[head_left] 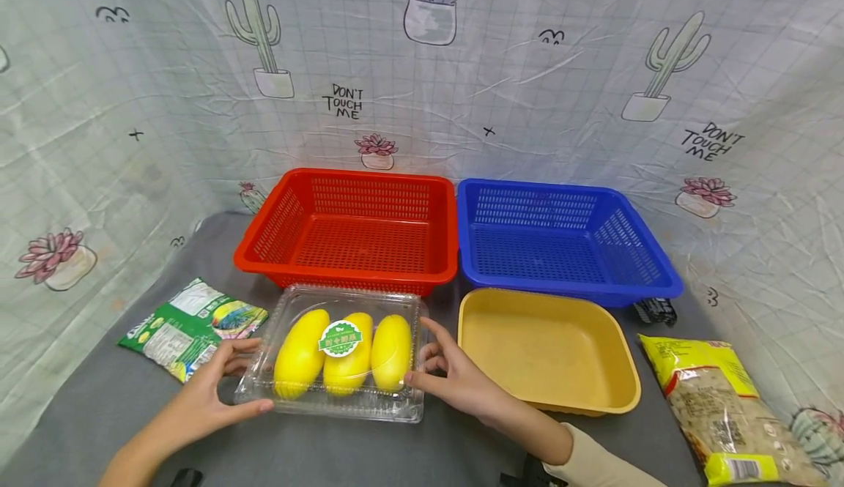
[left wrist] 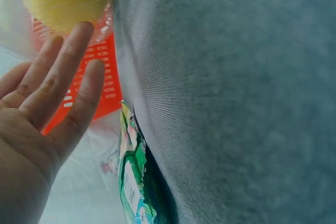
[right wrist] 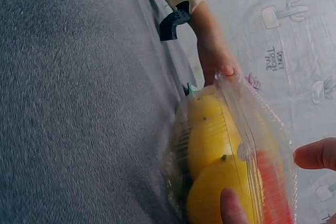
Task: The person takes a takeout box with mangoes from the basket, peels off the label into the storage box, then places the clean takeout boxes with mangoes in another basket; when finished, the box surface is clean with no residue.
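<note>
A clear plastic fruit box [head_left: 409,406] is in front of the red basket, between my two hands. Inside lie three yellow oval fruits [head_left: 298,359], and a round green-and-white label [head_left: 340,339] is on the lid. My left hand [head_left: 214,388] holds the box's left side, thumb at the near corner and fingers against the side wall. At the other side my right hand [head_left: 455,377] grips the box between thumb and fingers. In the right wrist view, the thumb [right wrist: 315,154] touches the rim and a fingertip [right wrist: 232,206] lies lower on the side.
Behind the box stands a red basket [head_left: 346,276], with a blue basket [head_left: 541,285] to its right. A yellow tub [head_left: 547,355] sits near my right hand. One green packet [head_left: 191,326] lies at left, a yellow-and-clear bag [head_left: 719,406] at right. Printed cloth [head_left: 494,91] hangs behind.
</note>
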`<state>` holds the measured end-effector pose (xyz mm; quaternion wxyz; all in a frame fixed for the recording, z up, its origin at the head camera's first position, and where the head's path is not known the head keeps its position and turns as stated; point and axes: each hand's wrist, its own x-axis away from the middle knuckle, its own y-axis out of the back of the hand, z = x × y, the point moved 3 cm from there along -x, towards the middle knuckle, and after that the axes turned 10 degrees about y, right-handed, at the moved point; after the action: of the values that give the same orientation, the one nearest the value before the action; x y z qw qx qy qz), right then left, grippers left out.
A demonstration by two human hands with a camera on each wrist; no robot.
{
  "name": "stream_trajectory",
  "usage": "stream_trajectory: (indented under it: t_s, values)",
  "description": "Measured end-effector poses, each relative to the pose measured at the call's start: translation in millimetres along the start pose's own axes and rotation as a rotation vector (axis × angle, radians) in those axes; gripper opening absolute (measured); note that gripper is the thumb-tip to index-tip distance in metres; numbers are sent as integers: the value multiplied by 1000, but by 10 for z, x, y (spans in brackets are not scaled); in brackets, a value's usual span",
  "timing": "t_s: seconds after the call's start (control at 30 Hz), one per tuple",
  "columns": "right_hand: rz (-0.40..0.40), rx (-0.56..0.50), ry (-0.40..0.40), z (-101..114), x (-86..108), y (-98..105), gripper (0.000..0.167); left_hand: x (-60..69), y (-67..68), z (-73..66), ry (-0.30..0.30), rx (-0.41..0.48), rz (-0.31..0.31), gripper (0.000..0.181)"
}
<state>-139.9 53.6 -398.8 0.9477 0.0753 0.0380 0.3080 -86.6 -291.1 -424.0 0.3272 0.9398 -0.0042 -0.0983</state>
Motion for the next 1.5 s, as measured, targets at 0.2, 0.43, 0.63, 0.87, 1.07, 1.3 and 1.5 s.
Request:
stream_trajectory:
  t_s: [0.2, 0.43, 0.63, 0.87, 1.07, 1.3, 1.5]
  values:
    - [-23, -33, -19, -26, -33, -20, 85, -42, -17, 4, 25, -44, 1, 77]
    - [-35, -27, -15, -31, -50, -16, 84, -70, -32, -26, 63, -82, 12, 75]
    - [-71, -31, -4, -44, -23, -8, 78, -77, -43, -32, 88, -117, 28, 75]
    - [-79, -25, 33, -24, 44, 19, 67, -87, -39, -70, 104, -160, 9, 80]
    - [-30, 3, 90, 18, 96, 63, 65, -85, -33, -85, 138, -137, 15, 81]
    - [-4, 146, 152, 27, 114, 100, 57, -76, -21, -89, 168, -173, -4, 78]
    - [-38, 196, 246, 39, 94, 144, 49, -89, 4, -109, 128, -200, -29, 81]
